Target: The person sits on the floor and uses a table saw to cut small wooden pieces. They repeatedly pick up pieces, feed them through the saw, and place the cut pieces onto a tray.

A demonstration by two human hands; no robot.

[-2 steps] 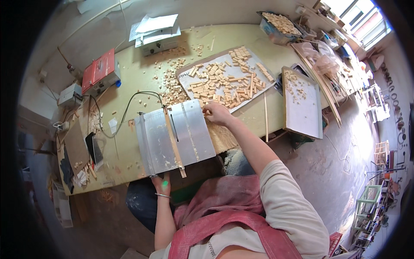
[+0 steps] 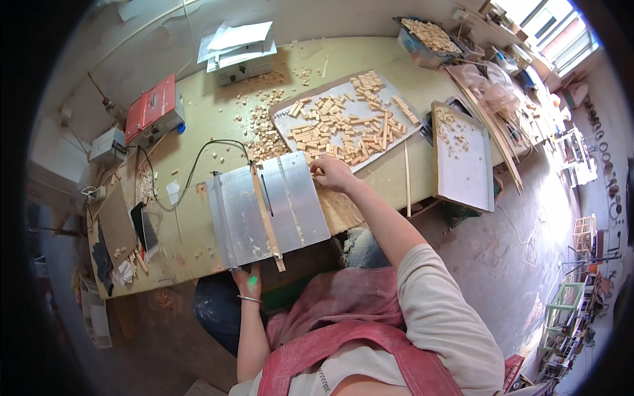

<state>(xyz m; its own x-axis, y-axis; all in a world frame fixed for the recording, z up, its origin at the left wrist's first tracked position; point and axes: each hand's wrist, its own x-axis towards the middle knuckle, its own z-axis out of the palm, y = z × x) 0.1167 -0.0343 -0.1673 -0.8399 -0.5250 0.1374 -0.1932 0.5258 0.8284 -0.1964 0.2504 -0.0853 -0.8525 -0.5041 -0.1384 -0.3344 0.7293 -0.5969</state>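
Note:
A silver metal saw table [image 2: 254,211], with a dark narrow slot in its top, stands at the bench's front edge. A wooden strip [image 2: 267,224] lies across it, its near end jutting past the front edge. Below that front edge is my left hand [image 2: 249,282], its fingers mostly hidden by the metal top. My right hand [image 2: 332,173] is at the far right corner of the saw table, fingers curled in; whatever they grip is too small to make out. Just beyond it, small wooden blocks [image 2: 323,138] cover a white tray [image 2: 290,125].
Wood offcuts [image 2: 261,135] lie scattered left of the tray. A red-topped machine [image 2: 155,109] and another machine [image 2: 244,69] stand at the back. A shallow box [image 2: 469,178] is at the right, and a bin of wooden pieces [image 2: 429,39] at the far right. A black cable [image 2: 198,162] loops behind the saw table.

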